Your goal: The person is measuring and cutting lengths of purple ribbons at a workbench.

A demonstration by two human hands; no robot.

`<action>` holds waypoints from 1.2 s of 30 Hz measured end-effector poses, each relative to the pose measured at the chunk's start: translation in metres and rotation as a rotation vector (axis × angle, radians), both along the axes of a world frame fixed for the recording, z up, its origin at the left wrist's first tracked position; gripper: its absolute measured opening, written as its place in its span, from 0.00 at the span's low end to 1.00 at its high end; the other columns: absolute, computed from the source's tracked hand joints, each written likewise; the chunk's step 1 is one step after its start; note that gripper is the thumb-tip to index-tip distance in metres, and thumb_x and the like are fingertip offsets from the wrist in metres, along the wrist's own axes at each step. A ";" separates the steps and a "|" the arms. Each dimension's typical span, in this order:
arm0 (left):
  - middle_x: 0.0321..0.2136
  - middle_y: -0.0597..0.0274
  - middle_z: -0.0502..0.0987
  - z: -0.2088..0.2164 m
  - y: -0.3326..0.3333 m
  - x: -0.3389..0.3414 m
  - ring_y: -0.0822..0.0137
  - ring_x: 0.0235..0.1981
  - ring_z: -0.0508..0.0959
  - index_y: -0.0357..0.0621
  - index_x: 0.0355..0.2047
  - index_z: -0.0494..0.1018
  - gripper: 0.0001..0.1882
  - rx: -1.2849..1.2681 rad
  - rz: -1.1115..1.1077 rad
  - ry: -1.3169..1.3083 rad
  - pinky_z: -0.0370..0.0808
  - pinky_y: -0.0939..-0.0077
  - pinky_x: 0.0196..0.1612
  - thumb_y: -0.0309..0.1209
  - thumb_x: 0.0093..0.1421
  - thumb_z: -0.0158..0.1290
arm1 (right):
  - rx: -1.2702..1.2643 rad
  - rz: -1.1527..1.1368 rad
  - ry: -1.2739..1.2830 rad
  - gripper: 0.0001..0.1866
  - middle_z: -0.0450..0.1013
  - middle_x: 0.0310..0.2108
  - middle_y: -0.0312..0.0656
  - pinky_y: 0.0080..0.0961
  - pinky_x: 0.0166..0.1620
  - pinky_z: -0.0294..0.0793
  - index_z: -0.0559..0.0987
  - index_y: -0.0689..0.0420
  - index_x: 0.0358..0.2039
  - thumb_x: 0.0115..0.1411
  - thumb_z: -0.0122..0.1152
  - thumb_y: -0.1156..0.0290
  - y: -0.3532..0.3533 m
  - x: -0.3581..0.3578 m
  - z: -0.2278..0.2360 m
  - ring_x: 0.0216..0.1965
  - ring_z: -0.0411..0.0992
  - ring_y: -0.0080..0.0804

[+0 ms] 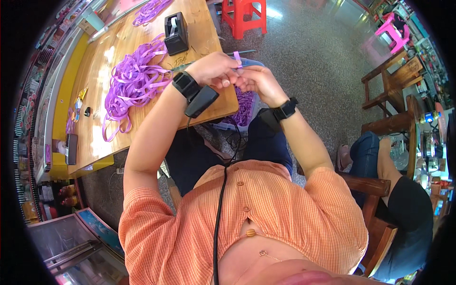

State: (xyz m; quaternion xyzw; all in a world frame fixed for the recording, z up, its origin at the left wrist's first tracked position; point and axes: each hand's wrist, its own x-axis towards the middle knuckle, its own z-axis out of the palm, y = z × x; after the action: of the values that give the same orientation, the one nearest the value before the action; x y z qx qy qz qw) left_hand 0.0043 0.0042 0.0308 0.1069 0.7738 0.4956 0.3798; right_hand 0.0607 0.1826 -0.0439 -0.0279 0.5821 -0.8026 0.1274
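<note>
Both hands meet above the table's right corner. My left hand [213,69] is closed, its fingertips pinching a short piece of purple ribbon [238,58] whose end sticks up between the hands. My right hand [260,83] is closed too, thumb and fingers pressed together at the ribbon's lower part; the fingers partly hide it. A thin dark rod [245,51] shows beyond my left hand; I cannot tell whether that hand touches it. Below the hands stands a pale plastic bin [231,127] holding many purple ribbon pieces [243,105].
On the wooden table [95,135] lie a tangled heap of purple ribbon [135,80], a black tape dispenser [176,34] and a dark phone-like slab [71,148]. A red stool [243,18] stands beyond. A seated person's leg [365,154] and wooden chairs are at right.
</note>
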 end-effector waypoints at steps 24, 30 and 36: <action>0.21 0.53 0.80 -0.017 -0.003 0.006 0.64 0.15 0.79 0.32 0.27 0.76 0.17 0.203 -0.055 0.154 0.75 0.73 0.16 0.31 0.65 0.43 | 0.712 0.109 0.012 0.13 0.74 0.27 0.26 0.16 0.18 0.53 0.83 0.55 0.34 0.57 0.68 0.58 -0.132 -0.198 0.104 0.19 0.59 0.12; 0.19 0.53 0.80 -0.023 -0.008 0.001 0.65 0.14 0.78 0.32 0.25 0.76 0.16 0.193 -0.076 0.161 0.75 0.73 0.15 0.29 0.64 0.43 | 0.601 0.067 -0.015 0.12 0.75 0.26 0.28 0.14 0.18 0.52 0.82 0.58 0.34 0.59 0.66 0.62 -0.145 -0.180 0.116 0.18 0.57 0.11; 0.19 0.54 0.79 -0.021 -0.007 0.003 0.67 0.13 0.77 0.33 0.27 0.75 0.12 0.273 -0.033 0.103 0.74 0.76 0.14 0.26 0.63 0.44 | 0.371 0.064 0.012 0.09 0.73 0.28 0.30 0.12 0.20 0.52 0.79 0.61 0.36 0.61 0.64 0.67 -0.141 -0.167 0.117 0.20 0.55 0.11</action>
State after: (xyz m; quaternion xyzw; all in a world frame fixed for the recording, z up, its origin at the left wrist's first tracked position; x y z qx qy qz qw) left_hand 0.0072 -0.0029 0.0099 0.1953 0.7157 0.5840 0.3297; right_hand -0.1063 0.0413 0.0735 -0.0272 0.7196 -0.6770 0.1523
